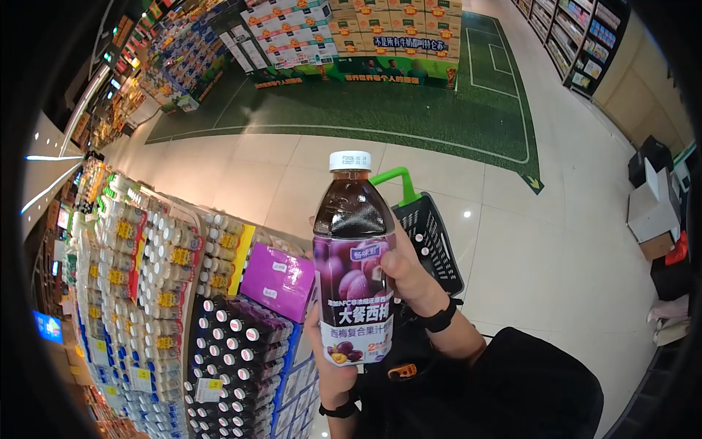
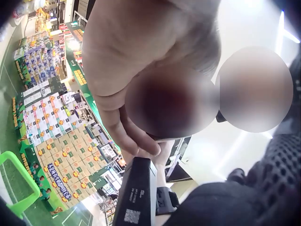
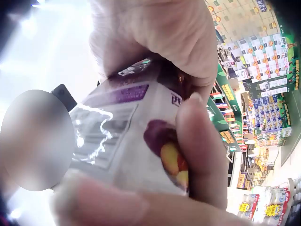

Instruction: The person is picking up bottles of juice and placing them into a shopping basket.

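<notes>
A bottle of plum juice (image 1: 353,285) with a white cap and purple plum label stands upright before me in the head view, label towards me. My right hand (image 1: 415,278) grips its right side, thumb pressed on the label. My left hand (image 1: 333,369) holds the lower left side and base, fingers partly hidden behind it. In the left wrist view, the fingers of the left hand (image 2: 134,61) curl round the bottle's blurred base. The right wrist view has the bottle's white label (image 3: 136,136) between the thumb and fingers of the right hand (image 3: 160,28).
A black shopping basket (image 1: 431,245) with a green handle (image 1: 398,175) is behind the bottle. Packed drinks (image 1: 238,351) and a purple box (image 1: 280,278) are stacked at left. Carton displays (image 1: 395,36) stand on green turf (image 1: 307,110) ahead. Shelves (image 1: 585,36) line the far right.
</notes>
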A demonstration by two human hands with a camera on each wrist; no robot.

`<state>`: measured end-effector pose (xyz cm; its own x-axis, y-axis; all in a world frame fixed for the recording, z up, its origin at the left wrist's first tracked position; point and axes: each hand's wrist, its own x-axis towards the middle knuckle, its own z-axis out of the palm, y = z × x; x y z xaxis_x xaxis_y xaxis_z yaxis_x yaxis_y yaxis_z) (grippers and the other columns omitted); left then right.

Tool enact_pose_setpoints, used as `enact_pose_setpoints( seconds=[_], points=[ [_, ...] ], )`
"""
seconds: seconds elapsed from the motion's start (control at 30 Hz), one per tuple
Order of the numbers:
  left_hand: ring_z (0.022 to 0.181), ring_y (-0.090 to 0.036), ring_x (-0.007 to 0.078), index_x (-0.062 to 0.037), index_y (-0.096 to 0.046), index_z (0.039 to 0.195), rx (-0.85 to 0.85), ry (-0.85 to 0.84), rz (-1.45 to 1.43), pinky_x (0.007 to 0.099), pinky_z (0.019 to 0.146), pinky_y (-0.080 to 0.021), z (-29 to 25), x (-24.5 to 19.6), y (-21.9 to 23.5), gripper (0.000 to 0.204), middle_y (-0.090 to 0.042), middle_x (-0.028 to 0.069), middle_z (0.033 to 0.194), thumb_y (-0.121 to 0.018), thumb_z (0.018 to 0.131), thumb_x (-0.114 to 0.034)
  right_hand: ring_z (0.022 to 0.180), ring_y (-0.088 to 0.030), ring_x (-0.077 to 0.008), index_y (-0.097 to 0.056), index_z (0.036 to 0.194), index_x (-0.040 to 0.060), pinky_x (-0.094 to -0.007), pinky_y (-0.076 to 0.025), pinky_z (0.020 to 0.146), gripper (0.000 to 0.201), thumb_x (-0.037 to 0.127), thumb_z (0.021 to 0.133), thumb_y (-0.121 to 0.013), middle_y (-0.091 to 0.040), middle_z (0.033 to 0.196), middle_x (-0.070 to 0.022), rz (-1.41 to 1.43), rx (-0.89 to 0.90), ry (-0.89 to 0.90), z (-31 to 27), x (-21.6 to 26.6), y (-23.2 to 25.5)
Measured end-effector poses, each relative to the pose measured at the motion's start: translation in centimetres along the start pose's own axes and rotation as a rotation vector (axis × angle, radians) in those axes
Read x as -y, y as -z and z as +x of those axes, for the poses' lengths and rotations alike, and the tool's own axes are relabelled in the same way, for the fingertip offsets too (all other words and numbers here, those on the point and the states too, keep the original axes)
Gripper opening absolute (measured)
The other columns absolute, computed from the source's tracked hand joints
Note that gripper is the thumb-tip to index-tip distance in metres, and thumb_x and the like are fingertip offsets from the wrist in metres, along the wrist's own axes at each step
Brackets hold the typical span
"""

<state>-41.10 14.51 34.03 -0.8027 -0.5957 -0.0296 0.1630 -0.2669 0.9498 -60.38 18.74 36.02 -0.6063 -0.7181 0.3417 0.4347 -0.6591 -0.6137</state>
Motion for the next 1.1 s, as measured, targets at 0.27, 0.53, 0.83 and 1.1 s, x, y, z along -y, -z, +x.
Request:
enact_pose_setpoints(
  seconds=[0.27, 0.53, 0.83, 1.1],
  points=[
    [0.126, -0.05, 0.0205, -0.0023, -0.019, 0.149, -0.044, -0.027, 0.109, 0.0362, 0.104, -0.042, -0.6, 0.7, -5.3, 0.121, -0.045, 0.0098, 0.138, -0.083, 0.067, -0.065, 0.12, -0.054, -0.0191, -0.025, 0.148, 0.0041, -0.0329, -0.044, 0.101, 0.071, 0.033, 0.092, -0.058, -0.05, 0.135, -0.0141, 0.02, -0.046, -0.019, -0.1, 4.0, 1.6],
    [0.122, -0.053, 0.0202, 0.0005, -0.03, 0.144, -0.139, -0.096, 0.16, 0.0358, 0.104, -0.042, 0.7, 1.6, -5.5, 0.115, -0.05, 0.0112, 0.133, -0.084, 0.066, -0.064, 0.123, -0.05, -0.0199, -0.023, 0.147, -0.003, -0.0343, -0.039, 0.105, 0.076, 0.03, 0.093, -0.066, -0.049, 0.134, -0.0148, -0.287, 0.035, -0.15, 0.5, 6.6, 3.8],
    [0.11, -0.06, 0.0195, 0.0002, -0.036, 0.141, -0.245, -0.2, 0.229, 0.0322, 0.095, -0.047, 2.6, 0.1, -2.9, 0.098, -0.058, 0.0129, 0.122, -0.086, 0.07, -0.045, 0.128, -0.048, -0.0215, -0.022, 0.147, -0.0037, -0.0344, -0.039, 0.108, 0.091, 0.031, 0.085, -0.078, -0.048, 0.136, -0.017, -0.499, 0.062, -0.16, 1.3, 5.7, 5.3],
    [0.107, -0.062, 0.0226, -0.002, -0.033, 0.142, -0.288, -0.271, 0.244, 0.0337, 0.094, -0.05, 3.5, -0.3, -1.3, 0.094, -0.059, 0.0149, 0.12, -0.083, 0.074, -0.043, 0.134, -0.043, -0.0209, -0.017, 0.152, -0.0008, -0.0355, -0.034, 0.114, 0.121, 0.013, 0.061, -0.096, -0.043, 0.144, -0.0145, -0.217, 0.142, -0.106, 1.2, 4.5, 6.1]
  ],
)
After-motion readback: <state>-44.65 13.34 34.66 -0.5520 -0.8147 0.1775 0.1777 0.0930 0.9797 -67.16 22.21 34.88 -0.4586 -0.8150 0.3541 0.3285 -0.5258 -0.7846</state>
